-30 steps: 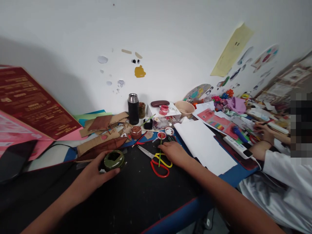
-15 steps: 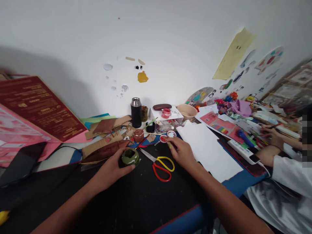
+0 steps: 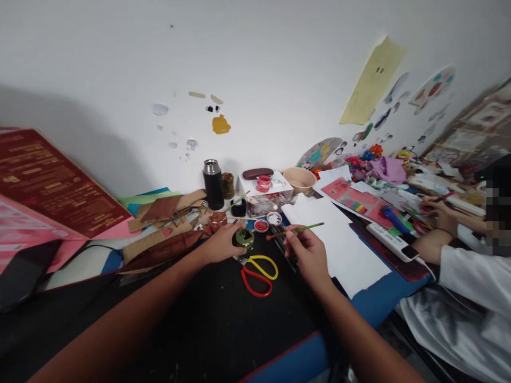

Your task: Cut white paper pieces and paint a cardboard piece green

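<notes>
My left hand (image 3: 221, 244) is closed around a small green paint jar (image 3: 244, 239), its dark mouth facing up. In my right hand (image 3: 309, 254) a paintbrush (image 3: 308, 227) is pinched, green handle pointing right and brownish bristle end pointing left toward the jar; the bristles are apart from it. Scissors (image 3: 258, 275) with one red and one yellow handle lie just below the jar, their blades mostly hidden by it and my left hand. Beyond sit a small dish of red paint (image 3: 261, 226), a dish of white paint (image 3: 274, 218) and a brown paint jar (image 3: 217, 220).
At the back stand a black flask (image 3: 213, 186), a clear box (image 3: 265, 204) and a beige bowl (image 3: 299, 181). White paper sheets (image 3: 339, 242) lie to my right, near a power strip (image 3: 393, 242). Brown cardboard (image 3: 159, 239) is at left. Another person's hand (image 3: 439, 213) works at far right.
My left hand has carried the green jar right, over the scissors' blades. My right hand has drawn back from the paint dishes, and the brush now shows clearly in it. The view has shifted slightly.
</notes>
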A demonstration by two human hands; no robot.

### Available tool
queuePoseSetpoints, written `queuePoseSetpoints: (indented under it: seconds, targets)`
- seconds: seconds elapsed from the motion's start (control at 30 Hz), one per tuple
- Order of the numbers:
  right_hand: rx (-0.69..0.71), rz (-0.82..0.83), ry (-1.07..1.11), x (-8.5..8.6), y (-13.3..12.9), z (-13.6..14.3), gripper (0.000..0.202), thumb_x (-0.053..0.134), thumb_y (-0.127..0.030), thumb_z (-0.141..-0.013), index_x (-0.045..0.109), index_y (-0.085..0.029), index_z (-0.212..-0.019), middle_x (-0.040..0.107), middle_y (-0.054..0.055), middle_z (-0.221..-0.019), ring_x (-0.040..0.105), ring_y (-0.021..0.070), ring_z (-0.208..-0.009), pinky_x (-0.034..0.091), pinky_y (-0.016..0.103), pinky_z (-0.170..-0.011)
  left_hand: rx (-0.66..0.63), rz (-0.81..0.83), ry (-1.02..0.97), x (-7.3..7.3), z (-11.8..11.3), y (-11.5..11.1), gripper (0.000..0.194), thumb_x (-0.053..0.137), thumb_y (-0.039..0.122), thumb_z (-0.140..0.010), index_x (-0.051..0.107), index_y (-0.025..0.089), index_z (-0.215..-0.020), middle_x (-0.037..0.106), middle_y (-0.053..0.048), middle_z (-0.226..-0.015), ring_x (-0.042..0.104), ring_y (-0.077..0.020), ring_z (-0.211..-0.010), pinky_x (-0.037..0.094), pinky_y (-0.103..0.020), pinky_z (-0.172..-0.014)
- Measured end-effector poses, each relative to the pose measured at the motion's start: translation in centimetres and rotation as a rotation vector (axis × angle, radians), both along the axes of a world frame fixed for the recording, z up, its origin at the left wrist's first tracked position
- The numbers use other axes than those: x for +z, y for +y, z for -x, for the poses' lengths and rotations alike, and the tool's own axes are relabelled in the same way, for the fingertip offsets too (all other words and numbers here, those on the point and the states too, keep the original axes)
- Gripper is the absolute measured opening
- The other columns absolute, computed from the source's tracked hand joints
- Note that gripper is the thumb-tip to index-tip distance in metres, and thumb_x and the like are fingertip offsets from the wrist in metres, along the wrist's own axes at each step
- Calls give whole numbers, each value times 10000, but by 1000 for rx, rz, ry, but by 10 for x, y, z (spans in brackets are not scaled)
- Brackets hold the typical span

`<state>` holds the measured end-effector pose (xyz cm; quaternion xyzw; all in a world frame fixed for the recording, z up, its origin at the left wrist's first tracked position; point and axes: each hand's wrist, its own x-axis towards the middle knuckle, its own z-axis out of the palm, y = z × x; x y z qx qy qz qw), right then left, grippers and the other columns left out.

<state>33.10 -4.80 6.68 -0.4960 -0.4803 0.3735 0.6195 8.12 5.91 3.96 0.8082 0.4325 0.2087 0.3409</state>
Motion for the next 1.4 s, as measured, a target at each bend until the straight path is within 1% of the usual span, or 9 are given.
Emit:
queuePoseSetpoints:
  seconds: [0.17,0.33,0.5,0.7,0.83,0.97,1.13,1.27,1.4]
  targets:
    - [32,57,82,-10,-2,-1,338,816,-525,-889,743,-215,-1000,678,-24,-714,593,138,-519,482,282,-545,-19,-5,13,-6,7,7,666,843,393,-683,703,240,-1316,785,-97,-1256,716,-365,-1217,531,-505,-1108]
    - [57,55,152,-13,-1,5,358,802,-549,-912,751,-204,-995,692,-13,-735,603,132,-529,487,281,-560,54,-36,40,-15,2,-3,896,876,460,-712,575,161,-1502,654,-211,-1516,593,-427,-1423,432,-564,-1215]
    - [78,74,164,-13,-1,5,421,757,-618,-938,760,-197,-956,693,4,-735,599,137,-532,481,285,-555,140,-82,50,-20,-1,-10,855,893,415,-709,600,147,-1466,652,-230,-1514,586,-447,-1433,431,-593,-1220]
    - [39,96,158,-12,5,3,439,766,-632,-926,756,-194,-926,690,10,-714,585,144,-539,475,292,-566,122,-54,39,-18,2,-5,878,824,276,-756,510,186,-1570,628,-202,-1561,575,-411,-1466,431,-558,-1238]
    - [46,106,182,-10,7,6,419,791,-610,-917,767,-192,-925,684,10,-703,579,146,-547,461,293,-573,133,-81,63,-6,8,-19,962,812,266,-749,439,135,-1627,550,-236,-1629,496,-418,-1535,385,-546,-1279]
    - [51,137,234,-8,7,11,430,826,-611,-886,784,-186,-939,663,7,-677,566,144,-543,443,287,-559,200,-235,-6,20,45,-45,802,701,389,-906,426,218,-1641,557,-162,-1640,505,-348,-1528,372,-545,-1282]
    - [136,222,340,-7,2,28,438,849,-613,-857,781,-182,-901,631,5,-624,533,139,-522,422,274,-528,533,-252,51,46,143,-65,621,627,572,-943,604,247,-1471,652,-125,-1534,611,-367,-1390,467,-561,-1187]
    - [222,261,360,-10,-4,52,433,851,-599,-863,798,-172,-913,633,10,-618,531,137,-509,391,272,-512,673,-246,179,46,207,-75,529,610,614,-901,728,244,-1260,768,-126,-1312,689,-382,-1244,516,-516,-1118]
    - [300,292,352,-14,-8,80,446,850,-614,-857,777,-174,-855,642,15,-626,524,132,-493,389,276,-502,678,-194,256,37,222,-73,545,569,617,-895,752,203,-1198,794,-152,-1233,728,-360,-1137,562,-471,-1019]
